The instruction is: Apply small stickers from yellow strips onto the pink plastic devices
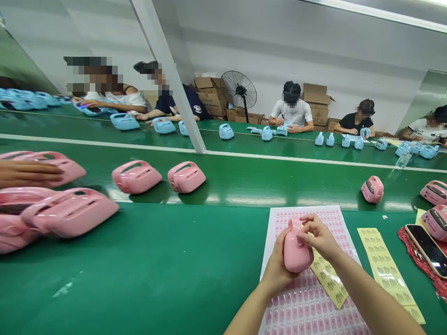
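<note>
My left hand (278, 271) is closed around a glossy pink plastic housing with a handle (297, 257), held tilted above the bench. Against its upper right side, my right hand (321, 239) has thumb and fingertips pinched together. Whatever lies between those fingertips is too small to make out. Below both hands lies a white sheet of small pink oval stickers (296, 311). A yellow strip of printed labels (331, 283) rests on that sheet, partly hidden by my right hand and the housing.
More yellow label strips (389, 270) lie to the right, beside a phone (428, 251) on red material. Pink housings (186, 177) stand along the green bench (157, 279). A co-worker's hand (31, 173) touches one at far left. Across the divider, several people handle blue housings (226, 131).
</note>
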A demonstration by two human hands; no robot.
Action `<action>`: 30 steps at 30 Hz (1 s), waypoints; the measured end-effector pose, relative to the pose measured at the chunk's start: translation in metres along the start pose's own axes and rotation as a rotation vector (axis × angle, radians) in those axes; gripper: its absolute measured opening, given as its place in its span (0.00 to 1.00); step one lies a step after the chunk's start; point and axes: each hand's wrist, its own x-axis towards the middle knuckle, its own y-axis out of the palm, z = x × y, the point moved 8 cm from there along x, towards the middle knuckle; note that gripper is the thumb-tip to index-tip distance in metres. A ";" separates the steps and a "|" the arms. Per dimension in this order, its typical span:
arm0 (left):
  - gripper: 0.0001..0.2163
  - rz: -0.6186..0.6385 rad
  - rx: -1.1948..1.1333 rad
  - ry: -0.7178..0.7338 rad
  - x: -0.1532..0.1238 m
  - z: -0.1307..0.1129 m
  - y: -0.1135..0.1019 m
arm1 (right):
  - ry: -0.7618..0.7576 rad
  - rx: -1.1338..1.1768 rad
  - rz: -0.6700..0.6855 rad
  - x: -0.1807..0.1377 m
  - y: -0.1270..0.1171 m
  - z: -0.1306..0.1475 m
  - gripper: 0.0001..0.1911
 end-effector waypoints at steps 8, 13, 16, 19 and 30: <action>0.40 0.030 0.112 0.025 -0.001 0.005 0.003 | -0.062 -0.045 -0.066 -0.011 -0.001 -0.004 0.15; 0.40 0.043 0.115 0.017 -0.001 0.007 0.003 | -0.125 -0.111 -0.073 -0.014 -0.002 0.001 0.12; 0.39 0.040 0.106 0.016 -0.001 0.006 0.003 | -0.164 -0.183 -0.055 -0.014 -0.001 0.007 0.10; 0.39 0.036 0.096 0.017 -0.001 0.006 0.004 | -0.198 -0.251 -0.041 -0.014 0.000 0.012 0.09; 0.38 0.041 0.142 0.048 -0.002 -0.003 0.004 | -0.830 -0.754 -0.179 -0.049 0.009 0.044 0.11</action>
